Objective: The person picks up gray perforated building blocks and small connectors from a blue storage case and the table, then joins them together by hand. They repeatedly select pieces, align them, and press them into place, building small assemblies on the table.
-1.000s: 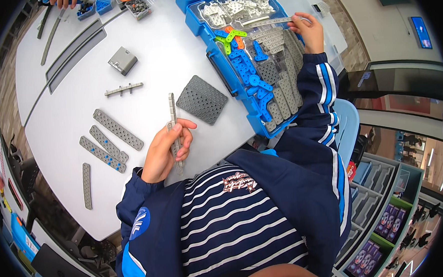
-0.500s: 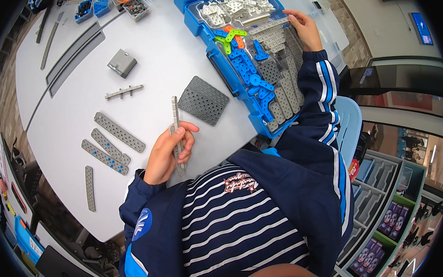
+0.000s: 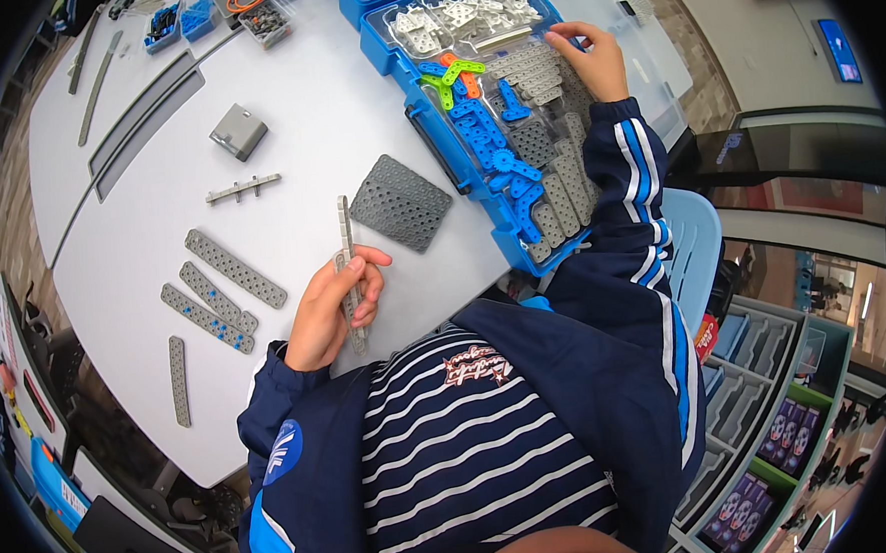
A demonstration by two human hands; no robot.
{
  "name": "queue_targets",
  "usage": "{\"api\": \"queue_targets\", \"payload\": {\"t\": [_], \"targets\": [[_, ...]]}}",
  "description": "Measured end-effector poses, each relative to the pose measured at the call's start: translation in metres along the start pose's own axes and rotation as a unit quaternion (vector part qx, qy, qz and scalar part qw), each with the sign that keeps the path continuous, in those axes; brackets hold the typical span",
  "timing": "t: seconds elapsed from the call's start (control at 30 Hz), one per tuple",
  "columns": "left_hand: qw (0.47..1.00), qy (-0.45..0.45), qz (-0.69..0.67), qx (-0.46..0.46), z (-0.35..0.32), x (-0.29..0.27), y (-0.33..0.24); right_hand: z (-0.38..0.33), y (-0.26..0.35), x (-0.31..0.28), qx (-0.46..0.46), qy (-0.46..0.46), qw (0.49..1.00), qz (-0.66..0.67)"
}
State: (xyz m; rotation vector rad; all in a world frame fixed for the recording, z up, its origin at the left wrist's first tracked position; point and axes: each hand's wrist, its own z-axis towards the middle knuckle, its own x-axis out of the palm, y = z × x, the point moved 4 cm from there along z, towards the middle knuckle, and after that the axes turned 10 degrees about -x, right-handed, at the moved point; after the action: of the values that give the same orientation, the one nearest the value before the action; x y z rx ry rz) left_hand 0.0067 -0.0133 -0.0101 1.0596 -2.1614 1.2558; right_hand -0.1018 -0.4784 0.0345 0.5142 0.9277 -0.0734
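My left hand [image 3: 336, 307] is closed around slim grey perforated beams [image 3: 344, 225], held upright on edge near the table's front edge. How many are in the grip I cannot tell. My right hand [image 3: 597, 60] hovers over the far right part of a blue parts case [image 3: 445, 171], fingers curved and apart with nothing visible between them. Just left of its fingertips lies a row of light grey perforated beams [image 3: 527, 70] in the case. Blue connector pieces [image 3: 485, 129], green and orange three-armed pieces [image 3: 450, 79] and white parts [image 3: 465, 20] fill other compartments.
A dark grey perforated plate [image 3: 400, 203] lies left of the case. Farther left are a grey box-shaped module [image 3: 239, 132], a beam with pins [image 3: 244, 188] and several grey beams [image 3: 235, 268], some with blue pins. Small bins [image 3: 268, 25] stand at the back; a blue chair [image 3: 694, 253] is at right.
My right hand has let go of a light grey beam, which now lies among the others in the case. My left hand keeps its hold, hardly moved.
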Motion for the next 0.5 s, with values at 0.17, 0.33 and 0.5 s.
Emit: {"api": "queue_targets", "payload": {"t": [0.17, 0.33, 0.5], "targets": [[1.000, -0.001, 0.002, 0.000, 0.001, -0.001, 0.001, -0.005, -0.017, -0.010, 0.041, -0.017, 0.998, -0.043], [1.000, -0.007, 0.003, 0.000, 0.001, -0.002, 0.001, -0.008, -0.014, -0.003, -0.019, 0.005, 0.990, -0.140], [1.000, -0.006, 0.008, 0.003, 0.000, -0.001, 0.000, -0.007, -0.006, 0.007, -0.019, 0.032, 0.986, -0.163]]}}
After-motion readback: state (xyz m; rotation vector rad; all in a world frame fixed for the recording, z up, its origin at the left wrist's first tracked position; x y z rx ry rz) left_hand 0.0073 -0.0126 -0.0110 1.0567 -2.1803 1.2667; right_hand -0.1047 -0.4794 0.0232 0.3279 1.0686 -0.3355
